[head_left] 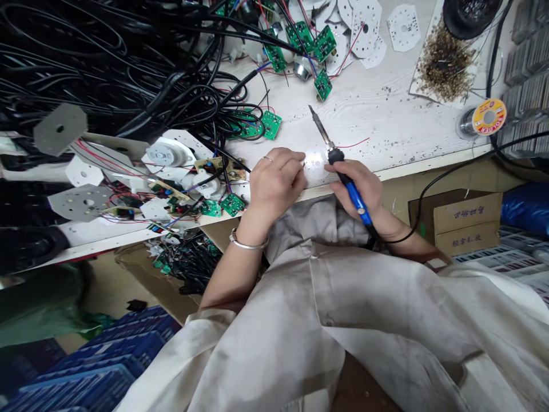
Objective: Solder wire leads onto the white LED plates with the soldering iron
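My right hand (360, 186) is wrapped round the blue handle of a soldering iron (352, 191). The iron's metal tip points up and away over the table. At the table's front edge my left hand (277, 180) is closed, its thumb and fingers pinched together; what they hold, if anything, is too small to make out. A pale, shiny board (316, 162) lies between the two hands, close to the left fingertips. One thin red wire (355, 143) extends to the right just beyond the iron. Small green circuit boards (271, 124) lie beyond my left hand.
Black cables (141, 63) heap up at the left. White octagonal plates (404, 27) lie at the back. A solder spool (489, 117) stands at right, near a card (418, 86) with brown crumbs. The iron's cord (437, 186) loops past a cardboard box (467, 223). Blue crates (94, 366) sit below left.
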### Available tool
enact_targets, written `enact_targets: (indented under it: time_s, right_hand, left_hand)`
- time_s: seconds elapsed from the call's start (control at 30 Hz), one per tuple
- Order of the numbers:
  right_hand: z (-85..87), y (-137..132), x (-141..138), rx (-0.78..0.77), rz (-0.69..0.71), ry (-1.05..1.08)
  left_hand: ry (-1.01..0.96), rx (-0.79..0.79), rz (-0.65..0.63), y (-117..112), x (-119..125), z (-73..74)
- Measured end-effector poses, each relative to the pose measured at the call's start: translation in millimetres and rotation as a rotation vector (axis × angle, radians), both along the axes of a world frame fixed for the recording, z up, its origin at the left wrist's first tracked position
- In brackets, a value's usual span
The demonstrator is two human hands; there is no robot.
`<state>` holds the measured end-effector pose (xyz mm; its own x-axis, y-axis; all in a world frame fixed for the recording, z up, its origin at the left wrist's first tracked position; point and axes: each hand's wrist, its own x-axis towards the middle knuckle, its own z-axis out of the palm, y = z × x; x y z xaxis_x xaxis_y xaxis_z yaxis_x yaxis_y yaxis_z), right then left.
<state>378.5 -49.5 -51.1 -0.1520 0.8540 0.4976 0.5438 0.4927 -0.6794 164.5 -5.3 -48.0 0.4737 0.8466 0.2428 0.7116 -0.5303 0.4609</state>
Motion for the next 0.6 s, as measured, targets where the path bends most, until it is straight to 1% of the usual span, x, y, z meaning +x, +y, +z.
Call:
enact_targets:
  time_s: [0.03,0.1,0.13,0.2,0.3,0.37,0.47,0.6]
  right_hand:
    - [-5.0,1,-1,0.02,0.005,-0.114]
    - [-14.3,3,-2,-0.003,0.005,-0.272]
    - [-17.7,3,-1,-0.02,0.017,-0.297]
    - [-21.2,4,0,-0.033,0.061,-0.267]
    - [-18.7,5,2,-0.012,0.105,-0.189]
    - [-14.3,6,3,-0.048,0.111,-0.175]
    - [-7.9,7,2,-0.116,0.099,-0.196]
    - [-2.8,8,0,-0.118,0.063,-0.244]
  left_hand:
    - [0.008,0.026,0.007,-1,1,-0.6]
    - [0.023,0.098,0.04,-3,2,-2.6]
    - [0.027,0.133,0.068,-4,3,-3.9]
    - [0.02,0.172,0.123,-5,5,-6.5]
    - [0.035,0.155,0.145,-4,6,-8.0]
    - [0.076,0.143,0.129,-3,6,-6.7]
    - [0.154,0.156,0.115,-2,4,-3.3]
    - [0.233,0.215,0.131,-4,5,-2.4]
